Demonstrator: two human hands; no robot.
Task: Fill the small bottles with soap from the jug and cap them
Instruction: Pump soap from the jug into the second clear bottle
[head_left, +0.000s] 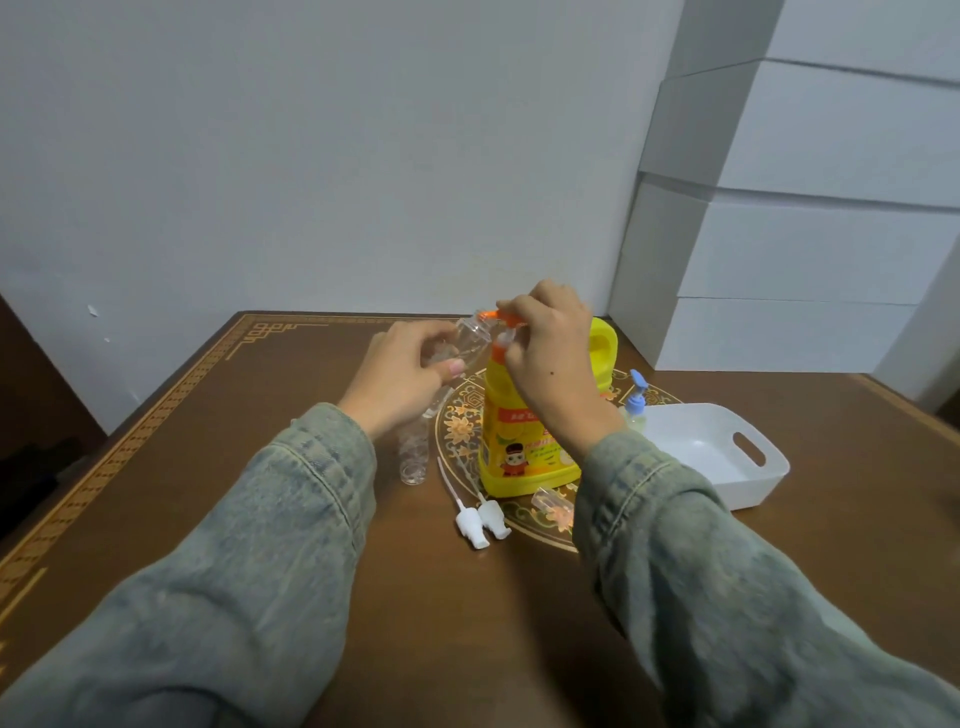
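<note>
A tall yellow plastic soap jug (524, 441) with an orange pump head (500, 318) and a printed cartoon label stands upright near the middle of a dark brown wooden counter (260, 519) with gold inlay patterns. The right hand (545, 353) sits on top of the jug, its fingers (511, 307) curled and pinching the orange pump head. Just left of the jug's top, the left hand (402, 371) grips a small clear plastic bottle (470, 338), fingers curled round its body; the bottle is tilted, with its open mouth right at the pump's spout. Whether soap is flowing cannot be told.

Left of the jug's base, a second small clear bottle (413, 457) stands upright on the counter, uncapped. In front of the jug, two white spray caps (480, 519) with thin dip tubes lie side by side, touching. At the jug's front right corner, a small clear plastic piece (553, 504) lies on its side, partly hidden by the right denim sleeve (727, 597). Just right of the jug stands a small bottle with a blue pump top (636, 400), and beyond that a white plastic tray with a cut-out handle (748, 452). Behind and right of the jug, white boxes (805, 234) are stacked against the pale wall.
</note>
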